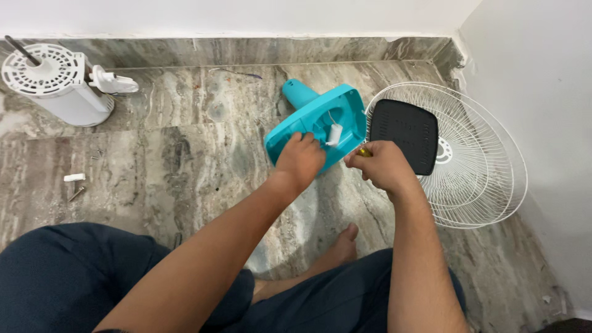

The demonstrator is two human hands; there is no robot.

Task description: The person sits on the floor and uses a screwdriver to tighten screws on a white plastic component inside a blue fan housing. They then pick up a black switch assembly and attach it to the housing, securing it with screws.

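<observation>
A teal fan base point(345, 108) lies tipped on the marble floor, its hollow underside facing me, with a white cylindrical part point(335, 134) and thin wires inside. My left hand point(300, 160) grips the base's lower edge. My right hand point(382, 165) is closed around a tool with a yellow handle point(364, 152), its tip at the base's right edge; the shaft is hidden.
A black square cover point(405, 134) rests on a white wire fan grille point(487, 160) by the right wall. A white motor housing point(58, 83) stands at the far left. Loose screws and a small white piece point(74, 177) lie on the floor. My legs and foot point(343, 243) are below.
</observation>
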